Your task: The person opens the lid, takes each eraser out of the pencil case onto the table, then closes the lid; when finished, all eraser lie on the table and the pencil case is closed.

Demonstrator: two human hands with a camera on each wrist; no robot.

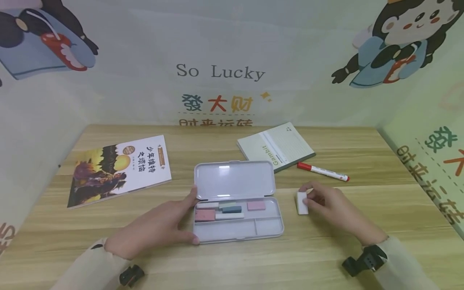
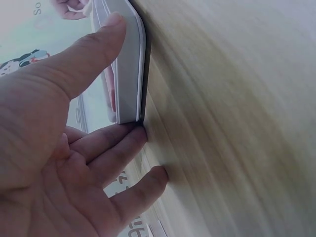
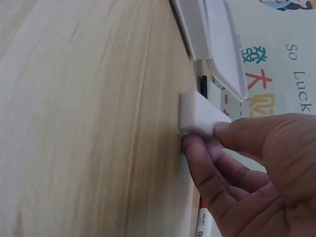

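An open white pencil case (image 1: 237, 233) lies in the middle of the table, its lid tilted back. Inside are several erasers, among them a pink one (image 1: 256, 206), a dark blue one (image 1: 231, 209) and a reddish-pink one (image 1: 205, 215). My left hand (image 1: 156, 227) grips the case's left end, thumb at the front corner and fingers toward the hinge; the left wrist view shows the thumb (image 2: 94, 54) against its side. To the right of the case, my right hand (image 1: 331, 205) pinches a white eraser (image 3: 200, 113) between thumb and fingers, at the tabletop.
A book with an illustrated cover (image 1: 123, 171) lies at the left. Behind the case a notebook (image 1: 279, 145) is on the table, with a red-capped marker (image 1: 326, 172) near it. Printed cloth walls (image 1: 224, 36) enclose the wooden table (image 1: 232, 270).
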